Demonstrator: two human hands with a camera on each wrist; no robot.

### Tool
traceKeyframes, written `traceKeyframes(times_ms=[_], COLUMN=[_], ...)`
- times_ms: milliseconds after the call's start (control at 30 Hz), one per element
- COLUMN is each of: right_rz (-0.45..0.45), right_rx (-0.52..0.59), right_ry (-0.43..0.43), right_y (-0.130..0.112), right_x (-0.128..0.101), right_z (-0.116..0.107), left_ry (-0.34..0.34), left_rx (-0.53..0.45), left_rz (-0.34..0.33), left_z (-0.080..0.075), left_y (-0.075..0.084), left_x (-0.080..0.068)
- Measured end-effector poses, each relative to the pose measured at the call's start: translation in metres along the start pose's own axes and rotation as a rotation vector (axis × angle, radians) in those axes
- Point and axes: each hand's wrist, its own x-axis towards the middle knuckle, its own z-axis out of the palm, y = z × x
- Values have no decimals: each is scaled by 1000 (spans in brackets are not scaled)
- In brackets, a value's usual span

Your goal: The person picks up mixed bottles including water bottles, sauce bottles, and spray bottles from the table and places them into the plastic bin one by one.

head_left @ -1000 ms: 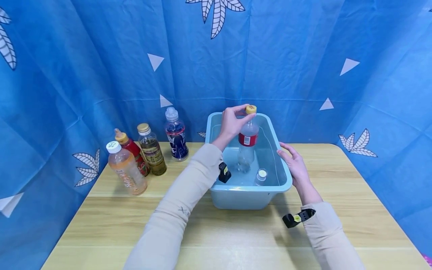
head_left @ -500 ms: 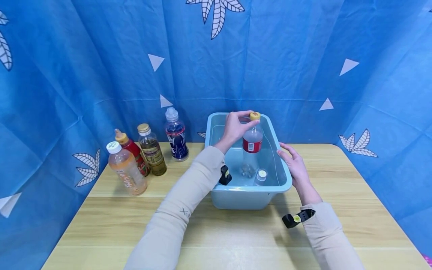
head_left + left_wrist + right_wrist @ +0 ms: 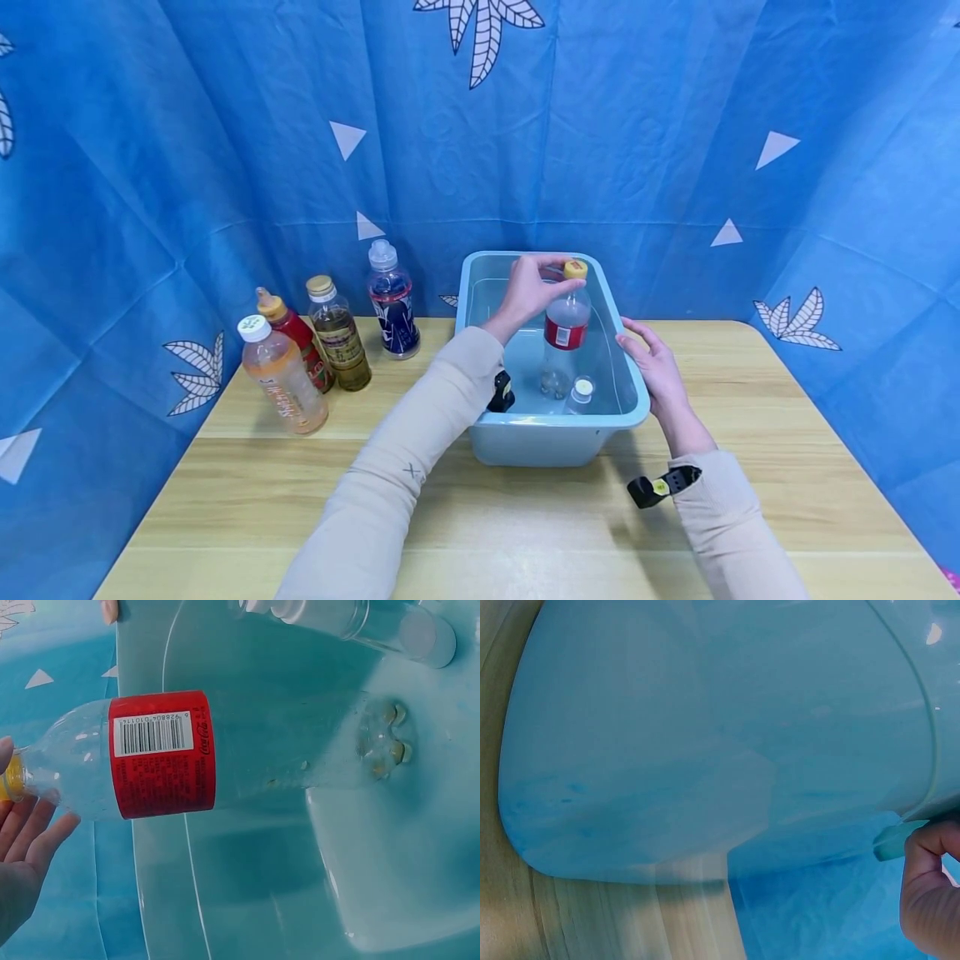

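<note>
Losing hold of the red-labelled bottle (image 3: 566,336) would be the likeliest mishap: it is pinched only near its yellow cap (image 3: 575,269) by the left grip (image 3: 525,293), so a slackened pinch could let it be tipped onto the small clear bottle (image 3: 579,397) near its base. It is held inside the blue tub (image 3: 536,446), whose right rim is grasped by the right grip (image 3: 654,364). Its long axis is set near vertical, cap upward; whether its base is supported cannot be told.
</note>
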Motion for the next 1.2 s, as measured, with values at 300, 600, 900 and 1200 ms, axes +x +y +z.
traceKeyframes(times_ms=[300, 600, 900, 1200], right_rz=[10, 7, -1, 3], right_rx=[-26, -13, -4, -1], right_ry=[0, 12, 9, -2], right_y=[0, 1, 1, 1], right_x=[-1, 0, 1, 0], right_z=[0, 0, 1, 0], left_ry=[-22, -68, -118, -169], left_rx=[0, -29, -5, -60], left_rz=[-26, -39, 3, 14], left_z=[2, 3, 3, -1], left_y=[-1, -3, -2, 0], left_x=[1, 2, 4, 3])
